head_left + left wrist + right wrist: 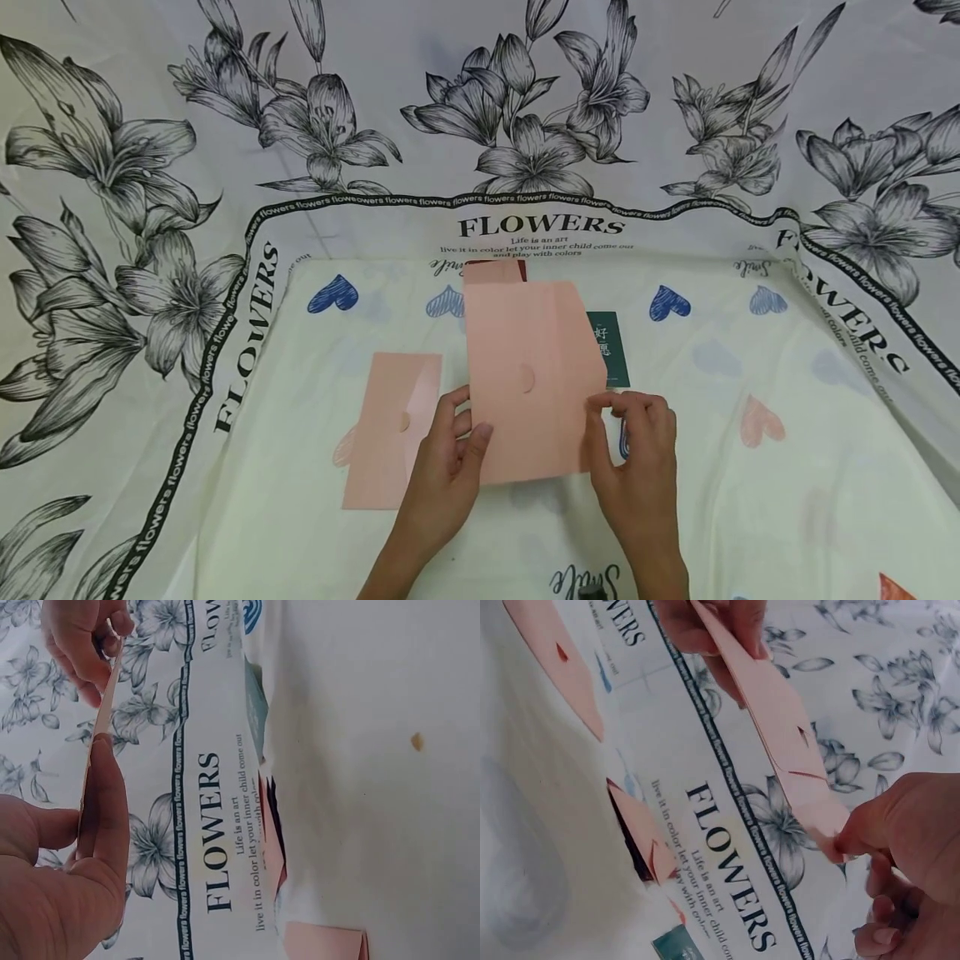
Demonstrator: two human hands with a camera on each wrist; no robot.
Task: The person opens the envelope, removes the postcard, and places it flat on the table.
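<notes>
A pink paper envelope (536,433) is held up above the table, with a half-round notch near its middle and an angled flap along its right side. My left hand (450,467) grips its left edge, thumb in front and fingers behind. At the right edge, my right hand (637,454) pinches the flap between thumb and index finger. The right wrist view shows that pinch on the flap (817,817) closely. Seen edge-on in the left wrist view, the envelope (105,705) looks thin and nearly flat.
Left of the hands lies another pink envelope (390,433) on the heart-patterned cloth (712,500). Behind the held envelope, a further pink piece with a dark red edge (495,271) shows partly. A dark green card (611,350) with characters lies partly covered. A flower-printed cloth (532,108) surrounds the table.
</notes>
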